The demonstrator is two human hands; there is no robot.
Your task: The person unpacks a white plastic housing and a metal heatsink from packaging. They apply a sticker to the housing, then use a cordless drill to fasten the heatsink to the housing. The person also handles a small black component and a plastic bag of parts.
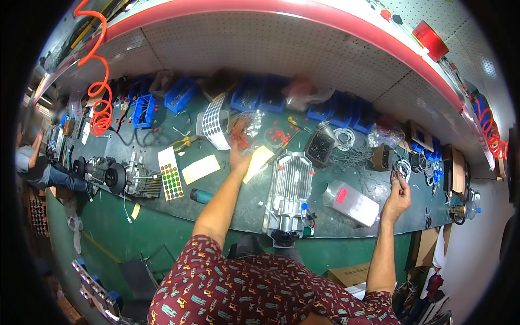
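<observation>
Reaching forward with the left hand across the green bench toward a heap of small red and orange parts, fingers spread and curling down onto the near edge of the heap; whether anything is pinched yet cannot be told. Lifting the right hand above the bench's right end, fingertips pinched together on something thin and dark, perhaps a short wire or clip, too small to identify. Lying between the two arms, one ribbed grey motor, upright on the bench with its dark end overhanging the near edge.

Judging the handling: probably light, loose and ready to scatter, those little parts, so best picked one at a time with fingertips rather than scooped. Looking heavy and rigid, the motor, with fins giving a sure grip along both sides; likely needing two hands.

Counting what shows: one motor at centre, one second machine with a black wheel far left, one silver box with a red label just right of the motor, one sheet of coloured dots, two pale yellow cards near the left hand, one coiled orange hose hanging at left, and a row of blue bins along the back wall, roughly seven, several half hidden. Sitting at the far left, another person, well apart.
</observation>
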